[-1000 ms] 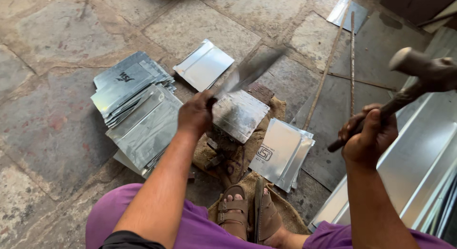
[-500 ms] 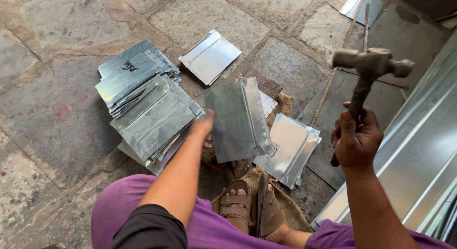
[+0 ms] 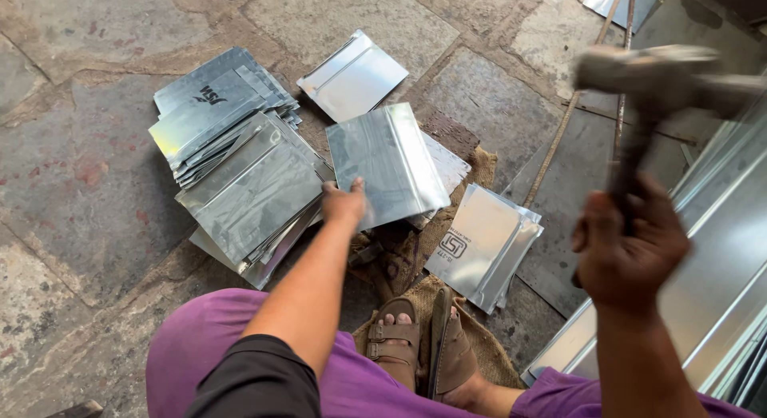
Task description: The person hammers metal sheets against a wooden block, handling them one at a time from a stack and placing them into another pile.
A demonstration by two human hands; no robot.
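Left hand (image 3: 345,202) out front, fingers curled over the near edge of a folded sheet-metal piece (image 3: 387,164), thumb on top, holding it tilted just above the work spot at the centre of the frame; right hand (image 3: 627,246) up at the right, fist wrapped tight round the handle of a hammer (image 3: 659,82), whose head is raised high and blurred near the top right corner; the held piece sits between a big fanned stack of metal sheets (image 3: 240,170) on its left and a smaller pile of folded sheets (image 3: 483,246) on its right, overlapping another sheet underneath; one more folded sheet (image 3: 351,74) lies alone further out on the stone floor (image 3: 88,146); burlap sacking (image 3: 435,294) is spread under the work spot, running back to a sandalled foot (image 3: 419,346) tucked in close; thin metal rods (image 3: 595,74) lie slanted on the slabs beyond, and long metal channel lengths (image 3: 719,274) run along the right edge
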